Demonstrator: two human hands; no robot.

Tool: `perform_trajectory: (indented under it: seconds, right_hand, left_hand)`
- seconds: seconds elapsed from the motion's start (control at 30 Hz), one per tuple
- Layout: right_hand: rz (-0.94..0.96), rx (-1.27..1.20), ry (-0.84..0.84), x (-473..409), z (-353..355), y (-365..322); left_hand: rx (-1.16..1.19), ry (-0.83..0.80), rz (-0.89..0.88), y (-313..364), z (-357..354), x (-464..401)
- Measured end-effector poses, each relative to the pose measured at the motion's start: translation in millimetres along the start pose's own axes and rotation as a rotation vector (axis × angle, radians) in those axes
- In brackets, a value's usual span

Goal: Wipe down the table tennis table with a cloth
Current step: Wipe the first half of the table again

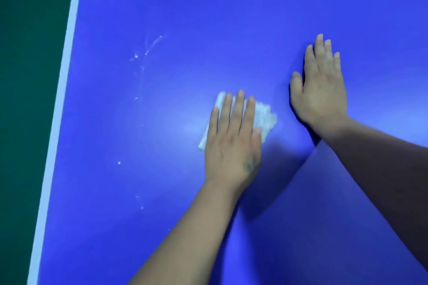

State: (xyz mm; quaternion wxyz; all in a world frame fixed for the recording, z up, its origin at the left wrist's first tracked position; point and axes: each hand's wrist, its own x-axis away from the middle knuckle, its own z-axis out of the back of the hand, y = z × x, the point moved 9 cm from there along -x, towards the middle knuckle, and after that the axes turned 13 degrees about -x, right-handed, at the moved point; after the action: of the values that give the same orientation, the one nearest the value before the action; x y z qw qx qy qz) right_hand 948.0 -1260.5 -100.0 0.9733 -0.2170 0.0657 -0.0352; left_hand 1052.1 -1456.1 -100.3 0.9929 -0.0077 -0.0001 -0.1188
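On table point(162, 192), cloth point(264, 115) under left hand point(231, 146)

A: Identify what is worn on the arms.

B: Both forearms are bare up to the frame edge; no sleeve shows.

A: Describe the left hand point(232, 146).

B: Bare. Short, unpainted nails. A dark, smudged marking sits on its back, on the thumb side, just ahead of the wrist; its form is too blurred to read.

A: And the right hand point(320, 85)?

B: Bare. Short, unpainted nails.
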Motion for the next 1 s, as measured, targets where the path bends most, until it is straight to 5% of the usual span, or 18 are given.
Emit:
perform_trajectory:
  seconds: [0.17, 0.4, 0.57, 0.73, 1.0]
  right_hand:
    - [0.112, -0.069, -0.064, 68.8, 12.5, -5.5]
    - [0.044, 0.016, -0.116, 129.2, 10.8, 13.4]
    - [0.059, -0.019, -0.089, 131.2, 9.6, 15.9]
    - [0.051, -0.037, -0.068, 131.3, 10.4, 18.3]
    - [0.045, -0.044, -0.059, 131.0, 11.9, 16.5]
  left_hand:
    - [-0.038, -0.059, 0.129, -68.1, -1.5, 54.9]
    - [0.012, -0.033, 0.435, -124.5, -3.4, -58.9]
    - [0.013, 0.038, 0.234, -30.6, -3.5, -101.8]
    - [0.031, 0.004, 0.002, 51.5, 1.4, -31.1]
    - [-0.006, -0.094, 0.178, -31.8, -1.7, 74.8]
